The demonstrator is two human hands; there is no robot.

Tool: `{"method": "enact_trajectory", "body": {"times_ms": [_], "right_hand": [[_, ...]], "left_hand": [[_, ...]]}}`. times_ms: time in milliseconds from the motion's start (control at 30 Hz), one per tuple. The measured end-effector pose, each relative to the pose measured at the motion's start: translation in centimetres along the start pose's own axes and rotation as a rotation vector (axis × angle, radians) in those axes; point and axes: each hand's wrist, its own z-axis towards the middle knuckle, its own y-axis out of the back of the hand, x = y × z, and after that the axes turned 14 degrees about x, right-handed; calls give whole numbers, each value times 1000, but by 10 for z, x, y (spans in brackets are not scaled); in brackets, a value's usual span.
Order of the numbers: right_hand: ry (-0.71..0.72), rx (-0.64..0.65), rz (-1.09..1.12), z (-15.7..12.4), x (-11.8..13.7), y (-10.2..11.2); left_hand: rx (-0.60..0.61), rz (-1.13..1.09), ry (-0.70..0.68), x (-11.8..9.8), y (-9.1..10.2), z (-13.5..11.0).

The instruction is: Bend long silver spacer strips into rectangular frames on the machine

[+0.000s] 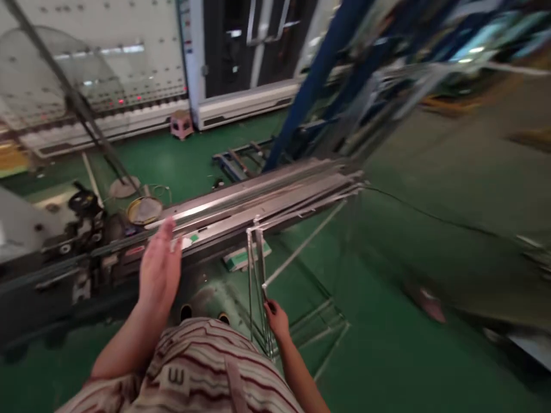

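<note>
Stand (260, 255), metal: probably being steadied.
Right hand (278, 321) grasped it; left hand (158, 267), unclenched, was near bench (275, 210); next move likely required firm grip.

Shot from a single viewpoint at the wearer's head, facing forward and down, close above a striped garment (210, 358). Takes in a long metal bench (275, 207) just ahead and, farther off across green floor (206, 143), a white panel (142, 26).
</note>
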Motion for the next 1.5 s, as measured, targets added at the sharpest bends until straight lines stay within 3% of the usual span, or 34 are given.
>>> {"method": "enact_trajectory", "body": {"times_ms": [133, 367, 533, 800, 1033, 1367, 1500], "right_hand": [[-57, 68, -22, -5, -13, -19], [-116, 101, -97, -7, -6, -28], [-104, 136, -122, -4, -3, -33], [-112, 159, -122, -1, -3, -44], [-95, 190, -138, -1, 0, -48], [-87, 99, -151, -2, -2, -47], [-77, 60, -95, -2, 4, -41]], "left_hand": [[-13, -41, 60, -4, 23, 8], [-107, -141, 18, -13, 35, 11], [-76, -208, -12, -14, 46, 7], [-37, -217, -100, -18, 53, 5], [-163, -187, -14, -18, 57, 10], [-163, -215, 8, -15, 63, 12], [-81, -169, 42, -3, 72, 27]]}}
